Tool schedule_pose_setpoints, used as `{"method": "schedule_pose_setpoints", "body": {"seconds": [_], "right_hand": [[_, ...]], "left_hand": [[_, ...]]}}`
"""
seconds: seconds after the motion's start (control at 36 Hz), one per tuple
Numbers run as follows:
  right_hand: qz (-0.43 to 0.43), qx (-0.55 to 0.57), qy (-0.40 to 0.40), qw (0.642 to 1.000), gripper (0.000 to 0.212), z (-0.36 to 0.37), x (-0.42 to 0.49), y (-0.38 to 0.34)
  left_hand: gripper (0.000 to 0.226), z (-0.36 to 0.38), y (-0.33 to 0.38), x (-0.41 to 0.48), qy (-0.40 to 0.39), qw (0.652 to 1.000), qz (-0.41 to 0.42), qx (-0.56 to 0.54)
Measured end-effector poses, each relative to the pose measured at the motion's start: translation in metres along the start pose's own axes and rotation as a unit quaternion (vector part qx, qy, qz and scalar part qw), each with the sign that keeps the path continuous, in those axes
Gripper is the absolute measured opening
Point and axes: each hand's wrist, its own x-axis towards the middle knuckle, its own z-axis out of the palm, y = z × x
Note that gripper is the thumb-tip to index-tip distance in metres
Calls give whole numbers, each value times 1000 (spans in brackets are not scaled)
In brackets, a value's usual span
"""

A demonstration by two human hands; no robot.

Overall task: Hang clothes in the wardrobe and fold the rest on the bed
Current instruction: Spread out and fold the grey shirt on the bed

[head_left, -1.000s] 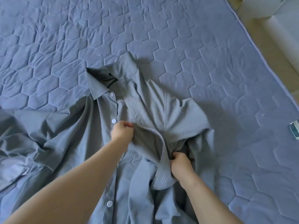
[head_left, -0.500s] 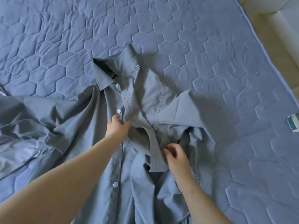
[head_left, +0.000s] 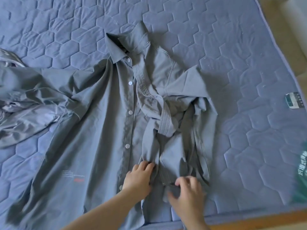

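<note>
Grey shirt (head_left: 103, 113) spread on blue bed (head_left: 232, 47).
Pinched now near the hem, lower than before, by left hand (head_left: 138, 179) and right hand (head_left: 186, 195); bunched front yet to flatten.

A slate-grey shirt (head_left: 99, 113) with white buttons (head_left: 130, 83) and small red print (head_left: 79, 180) lies on a blue mattress (head_left: 232, 47) quilted in hexagons.

The grey-blue button-up shirt (head_left: 103, 123) lies front-up on the bed (head_left: 249, 130), collar farthest from the fingers. Its white-buttoned placket runs straight away from the left fingers (head_left: 144, 165). The other front panel lies twisted and bunched just beyond the right fingers (head_left: 187, 179).
</note>
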Motion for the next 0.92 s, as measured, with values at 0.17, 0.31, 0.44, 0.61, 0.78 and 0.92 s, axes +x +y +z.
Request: {"method": "schedule_pose_setpoints", "body": {"seconds": [0.17,0.31,0.44,0.61,0.78,0.92], "right_hand": [[-19,-65,0,998,88,6,-6,-3],[10,-58,26,998,40,9,10,-18],[46,-20,84,995,22,2,14,-20],[61,-103,-189,975,75,2,0,-28],[110,24,53,992,22,7,6,-34],[177,283,161,929,11,-30,-8,-47]], "left_hand": [[64,5,-10,-8,27,997,-5,-74],[48,3,-32,-14,-19,991,46,-127],[33,0,-46,-24,-33,970,4,-240],[18,7,-55,-38,-6,920,-33,-390],[16,13,-70,-41,28,899,-51,-435],[17,2,-63,-50,76,848,-56,-522]]}}
